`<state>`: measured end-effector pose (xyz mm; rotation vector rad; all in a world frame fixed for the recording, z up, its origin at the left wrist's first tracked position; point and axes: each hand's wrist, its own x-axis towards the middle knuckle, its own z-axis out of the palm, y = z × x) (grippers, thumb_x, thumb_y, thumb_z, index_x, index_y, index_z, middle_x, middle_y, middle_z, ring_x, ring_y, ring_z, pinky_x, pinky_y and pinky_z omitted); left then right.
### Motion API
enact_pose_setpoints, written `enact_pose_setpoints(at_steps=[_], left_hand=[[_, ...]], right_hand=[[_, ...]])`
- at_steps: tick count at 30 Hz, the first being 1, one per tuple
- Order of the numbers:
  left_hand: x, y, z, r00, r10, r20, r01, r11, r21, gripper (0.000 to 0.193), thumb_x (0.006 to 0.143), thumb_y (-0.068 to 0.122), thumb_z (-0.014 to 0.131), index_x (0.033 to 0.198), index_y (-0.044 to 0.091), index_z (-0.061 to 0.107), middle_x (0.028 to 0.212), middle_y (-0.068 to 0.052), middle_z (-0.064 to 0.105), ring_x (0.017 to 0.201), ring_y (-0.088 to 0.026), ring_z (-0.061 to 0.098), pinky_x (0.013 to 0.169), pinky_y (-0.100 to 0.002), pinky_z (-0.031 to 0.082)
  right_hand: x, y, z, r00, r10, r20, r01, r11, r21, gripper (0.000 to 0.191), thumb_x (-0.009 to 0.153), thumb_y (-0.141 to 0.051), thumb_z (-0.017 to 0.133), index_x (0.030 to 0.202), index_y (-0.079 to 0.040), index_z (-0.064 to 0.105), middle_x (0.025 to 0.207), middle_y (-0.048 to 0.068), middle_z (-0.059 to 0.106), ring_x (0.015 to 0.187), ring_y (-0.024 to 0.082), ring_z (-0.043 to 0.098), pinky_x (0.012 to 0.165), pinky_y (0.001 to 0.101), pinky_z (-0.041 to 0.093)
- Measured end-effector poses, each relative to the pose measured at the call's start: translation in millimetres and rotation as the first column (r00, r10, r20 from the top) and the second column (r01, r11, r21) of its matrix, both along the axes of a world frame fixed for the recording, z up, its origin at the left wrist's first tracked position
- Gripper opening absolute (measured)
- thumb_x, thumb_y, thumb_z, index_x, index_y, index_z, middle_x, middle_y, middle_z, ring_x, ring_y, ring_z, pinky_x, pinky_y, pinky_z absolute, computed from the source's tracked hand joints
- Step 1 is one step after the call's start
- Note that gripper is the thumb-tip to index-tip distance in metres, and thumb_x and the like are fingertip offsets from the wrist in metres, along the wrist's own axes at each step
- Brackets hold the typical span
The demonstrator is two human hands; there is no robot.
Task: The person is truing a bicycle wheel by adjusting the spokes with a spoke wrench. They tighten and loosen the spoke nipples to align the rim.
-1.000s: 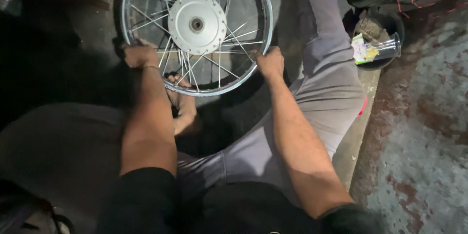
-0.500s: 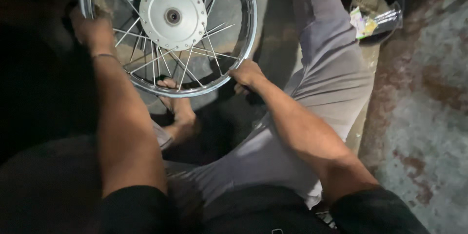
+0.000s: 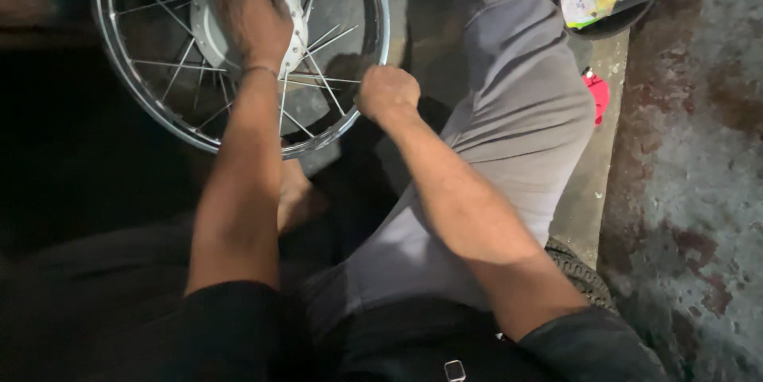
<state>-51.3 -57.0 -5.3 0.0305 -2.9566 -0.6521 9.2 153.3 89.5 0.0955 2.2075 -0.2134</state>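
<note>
Shiny spoked metal wheel rim [image 3: 139, 108] lying flat ahead of the grey-trousered leg [image 3: 517, 112], left hand [image 3: 254, 16] spread over its silver round hub [image 3: 208, 32], fingers apart, right hand [image 3: 387, 92] clenched on the rim's near edge, red scrap [image 3: 596, 92] beyond the leg

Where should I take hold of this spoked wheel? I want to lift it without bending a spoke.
Probably by the metal rim, from the near side where the right hand already closes on it. The rim is stiff and round; the spokes are thin. The left hand rests on the hub.
</note>
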Motion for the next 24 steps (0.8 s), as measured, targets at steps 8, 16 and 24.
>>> enact_pose_setpoints(at_steps=[8, 16, 24], left_hand=[[-59.3, 23.9, -21.7, 0.977, 0.159, 0.144, -0.15, 0.986, -0.069, 0.041, 0.087, 0.009, 0.069, 0.128, 0.007, 0.065, 0.135, -0.019, 0.06, 0.128, -0.043, 0.051, 0.109, -0.055, 0.043], [-22.3, 47.2, -30.7, 0.96, -0.23, 0.16, 0.273, 0.894, -0.354, 0.045, 0.085, 0.019, 0.066, 0.125, -0.002, 0.067, 0.133, -0.024, 0.06, 0.131, -0.044, 0.046, 0.114, -0.059, 0.026], [-10.6, 69.7, -36.6, 0.949, -0.251, 0.189, 0.312, 0.832, -0.459, 0.028, 0.103, 0.015, 0.053, 0.114, 0.006, 0.077, 0.127, -0.011, 0.068, 0.133, -0.035, 0.048, 0.12, -0.058, 0.025]], right_hand=[[-4.2, -3.6, -7.1, 0.994, -0.063, -0.089, 0.053, 0.993, -0.105, 0.022, 0.083, -0.023, 0.072, 0.097, -0.006, 0.078, 0.1, 0.02, 0.075, 0.097, 0.035, 0.073, 0.082, 0.0437, 0.06], [-12.9, -7.3, -8.2, 0.987, -0.05, -0.155, 0.019, 0.981, -0.193, 0.021, 0.081, -0.022, 0.073, 0.092, -0.005, 0.078, 0.094, 0.02, 0.075, 0.092, 0.036, 0.074, 0.082, 0.0437, 0.059], [-10.7, -0.6, -11.6, 0.983, -0.058, -0.172, 0.012, 0.966, -0.259, 0.019, 0.08, -0.018, 0.073, 0.091, -0.004, 0.078, 0.095, 0.022, 0.075, 0.093, 0.037, 0.074, 0.081, 0.0447, 0.059]])
